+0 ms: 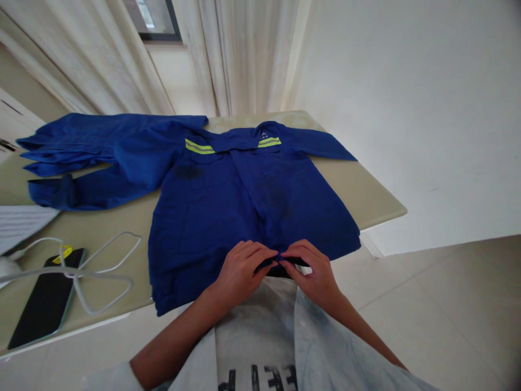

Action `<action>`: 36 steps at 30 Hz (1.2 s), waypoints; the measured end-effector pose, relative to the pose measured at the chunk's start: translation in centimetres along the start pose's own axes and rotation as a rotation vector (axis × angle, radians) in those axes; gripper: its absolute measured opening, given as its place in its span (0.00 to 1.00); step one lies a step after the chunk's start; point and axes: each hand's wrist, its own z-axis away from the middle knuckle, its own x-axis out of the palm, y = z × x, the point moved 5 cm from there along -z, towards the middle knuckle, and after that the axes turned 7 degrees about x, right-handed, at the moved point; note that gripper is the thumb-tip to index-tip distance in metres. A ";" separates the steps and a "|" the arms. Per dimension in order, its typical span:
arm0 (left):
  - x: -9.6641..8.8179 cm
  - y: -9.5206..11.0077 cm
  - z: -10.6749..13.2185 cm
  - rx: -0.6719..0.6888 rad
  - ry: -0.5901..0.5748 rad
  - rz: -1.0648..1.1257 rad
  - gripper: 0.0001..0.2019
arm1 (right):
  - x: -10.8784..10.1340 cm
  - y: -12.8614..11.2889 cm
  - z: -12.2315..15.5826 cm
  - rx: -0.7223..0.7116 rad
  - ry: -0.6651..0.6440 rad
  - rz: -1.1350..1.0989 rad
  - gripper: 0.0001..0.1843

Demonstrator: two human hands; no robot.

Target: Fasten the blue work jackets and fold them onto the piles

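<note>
Nearest the camera, the left hand (240,270) and right hand (312,267) each grasped the front opening of a blue work jacket (211,217) at its hem, fingertips meeting centrally. The jacket lay flat on the counter (358,198), hem just beside the near edge. A smartphone (46,298) and white cable (36,273) lay leftward.

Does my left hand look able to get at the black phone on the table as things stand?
Probably yes: nothing stands between your left hand and the phone, which lies past the hem of the blue work jacket; only a white cable crosses it.
</note>
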 end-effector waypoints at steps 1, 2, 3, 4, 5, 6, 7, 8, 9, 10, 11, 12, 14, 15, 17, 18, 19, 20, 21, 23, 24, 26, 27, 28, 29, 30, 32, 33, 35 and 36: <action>0.0 0.0 0.0 -0.001 -0.005 0.008 0.07 | 0.0 -0.1 0.0 -0.005 -0.007 -0.002 0.07; 0.0 0.0 -0.1 -0.004 -0.010 0.015 0.06 | 0.0 -0.2 0.0 -0.011 -0.014 -0.002 0.07; 0.0 0.1 -0.1 -0.007 -0.015 0.021 0.06 | 0.0 -0.2 0.0 -0.017 -0.021 -0.002 0.07; 0.0 0.1 -0.1 -0.009 -0.016 0.024 0.05 | 0.0 -0.3 0.1 -0.023 -0.025 -0.002 0.08; 0.0 0.1 -0.2 -0.010 -0.015 0.024 0.05 | 0.0 -0.4 0.1 -0.029 -0.027 -0.002 0.08; 0.0 0.1 -0.1 -0.010 -0.013 0.023 0.05 | 0.0 -0.4 0.1 -0.035 -0.027 -0.002 0.09; 0.0 0.1 -0.1 -0.011 -0.011 0.022 0.06 | 0.0 -0.4 0.1 -0.040 -0.023 -0.003 0.09; -0.1 0.1 -0.1 -0.012 -0.007 0.020 0.06 | 0.0 -0.4 0.1 -0.044 -0.014 -0.004 0.09; -0.1 0.1 -0.1 -0.014 -0.002 0.017 0.06 | 0.0 -0.4 0.2 -0.046 0.000 -0.004 0.09; -0.1 0.1 -0.1 -0.017 0.002 0.017 0.06 | 0.0 -0.4 0.2 -0.046 0.016 -0.005 0.09; -0.1 0.1 -0.1 -0.020 0.004 0.020 0.05 | -0.1 -0.4 0.2 -0.044 0.035 -0.008 0.09; -0.1 0.1 -0.1 -0.021 0.005 0.023 0.05 | -0.1 -0.4 0.2 -0.040 0.051 -0.013 0.08; 0.0 0.1 0.0 -0.018 0.013 0.028 0.06 | -0.1 -0.4 0.2 -0.028 0.072 -0.030 0.08; 0.0 0.1 0.0 -0.015 0.020 0.027 0.06 | -0.1 -0.4 0.2 -0.019 0.071 -0.042 0.07; 0.1 0.2 0.1 -0.011 0.040 0.015 0.06 | -0.1 -0.4 0.1 0.006 0.057 -0.063 0.06; 0.1 0.3 0.1 -0.007 0.051 0.008 0.05 | 0.0 -0.4 0.1 0.020 0.051 -0.070 0.06; 0.1 0.3 0.1 -0.003 0.057 0.002 0.05 | 0.0 -0.3 0.1 0.035 0.046 -0.074 0.05; 0.1 0.4 0.1 0.000 0.062 -0.003 0.05 | 0.0 -0.2 0.1 0.048 0.044 -0.075 0.05; 0.1 0.4 0.1 0.003 0.064 -0.005 0.05 | -0.1 -0.1 0.1 0.058 0.043 -0.074 0.05; 0.2 0.5 0.0 0.000 0.056 -0.002 0.05 | 0.0 0.0 0.2 0.066 0.038 -0.065 0.06; 0.2 0.5 0.0 -0.005 0.051 0.000 0.05 | 0.0 0.0 0.2 0.067 0.035 -0.058 0.07; 0.2 0.5 -0.1 -0.014 0.041 0.003 0.05 | 0.0 0.0 0.3 0.063 0.036 -0.044 0.09; 0.2 0.5 -0.1 -0.015 0.037 0.001 0.05 | 0.0 -0.1 0.3 0.061 0.039 -0.036 0.10; 0.2 0.5 -0.1 -0.014 0.036 -0.002 0.05 | 0.0 -0.1 0.3 0.060 0.040 -0.028 0.10; 0.2 0.6 -0.1 -0.011 0.036 -0.004 0.05 | 0.0 -0.2 0.2 0.059 0.036 -0.020 0.09; 0.3 0.6 -0.1 -0.010 0.038 -0.005 0.05 | 0.0 -0.3 0.2 0.057 0.029 -0.009 0.09; 0.3 0.7 -0.1 -0.012 0.051 -0.001 0.05 | -0.1 -0.6 0.2 0.052 0.007 0.013 0.08; 0.3 0.7 -0.1 -0.017 0.060 0.003 0.05 | -0.1 -0.7 0.2 0.047 -0.005 0.021 0.08; 0.4 0.6 -0.1 -0.031 0.075 0.012 0.04 | -0.2 -0.8 0.2 0.037 -0.022 0.033 0.07; 0.4 0.6 -0.1 -0.037 0.079 0.021 0.04 | -0.2 -0.8 0.2 0.034 -0.026 0.039 0.07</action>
